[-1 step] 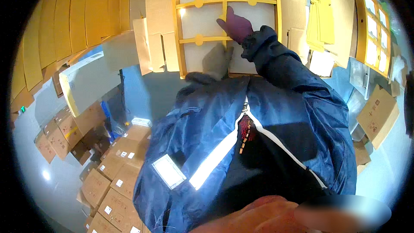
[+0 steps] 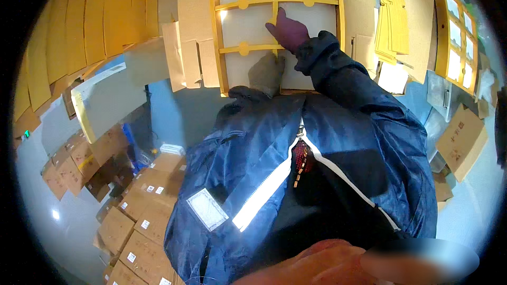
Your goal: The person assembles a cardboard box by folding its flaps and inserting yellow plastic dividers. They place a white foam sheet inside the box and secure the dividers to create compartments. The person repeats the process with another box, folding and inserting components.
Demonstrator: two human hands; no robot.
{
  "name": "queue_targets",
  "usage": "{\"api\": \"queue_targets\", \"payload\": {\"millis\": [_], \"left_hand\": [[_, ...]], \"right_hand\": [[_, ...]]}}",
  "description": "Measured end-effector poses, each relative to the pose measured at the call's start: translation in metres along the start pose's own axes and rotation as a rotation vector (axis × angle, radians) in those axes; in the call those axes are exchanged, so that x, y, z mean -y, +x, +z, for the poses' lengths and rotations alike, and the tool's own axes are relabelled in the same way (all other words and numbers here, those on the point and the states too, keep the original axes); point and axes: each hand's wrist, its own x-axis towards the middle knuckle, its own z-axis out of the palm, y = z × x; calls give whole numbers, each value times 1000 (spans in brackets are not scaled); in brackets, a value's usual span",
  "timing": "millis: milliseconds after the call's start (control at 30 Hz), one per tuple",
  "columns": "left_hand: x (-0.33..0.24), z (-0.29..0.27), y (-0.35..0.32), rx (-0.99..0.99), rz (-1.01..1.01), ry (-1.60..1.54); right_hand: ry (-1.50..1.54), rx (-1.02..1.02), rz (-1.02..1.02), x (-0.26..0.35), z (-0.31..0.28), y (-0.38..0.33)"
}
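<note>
A yellow frame [image 2: 217, 31] with pale panels lies in front of me, divided by thin yellow strips [image 2: 296, 1] with round yellow discs [image 2: 243, 48] on them. My right hand [image 2: 289, 30], in a dark purple glove, rests at the middle lengthwise strip, index finger extended and thumb held apart. Its other fingers are mostly hidden. Nearer to me, my left hand [image 2: 266, 74] in a grey-brown glove lies over the lower panel, fingertips by the same strip. Its fingers look outstretched, though dim; both hands seem to touch the strip.
Brown cardboard sheets [image 2: 198, 10] flank the frame, with yellow strips or sheets [image 2: 391, 16] to its right. Another yellow frame [image 2: 442, 37] stands at far right. Stacked cartons [image 2: 142, 227] fill the lower left; a carton [image 2: 462, 140] sits on the right. A pale board [image 2: 105, 97] is at left.
</note>
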Motion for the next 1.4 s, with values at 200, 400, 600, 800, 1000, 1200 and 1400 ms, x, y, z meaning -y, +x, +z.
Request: {"api": "queue_targets", "payload": {"millis": [200, 400, 600, 800, 1000, 1200, 1400], "left_hand": [[15, 6, 20, 80, -107, 14], [23, 9, 3, -15, -42, -116], [67, 9, -13, -196, 83, -554], [126, -14, 16, -69, 51, -1117], [112, -91, -29, 22, -72, -1219], [-13, -168, -74, -65, -33, -1225], [-142, -165, -5, 149, 109, -1363]], "right_hand": [[-106, 133, 82, 8, 17, 14], [49, 185, 21, 9, 8, 8], [134, -34, -135, -8, -60, -53], [264, -40, 436, -109, -110, -157], [620, -21, 23, -119, -72, -191], [833, -194, -127, -99, -180, -170], [1640, -802, 215, -78, -242, -200]]}}
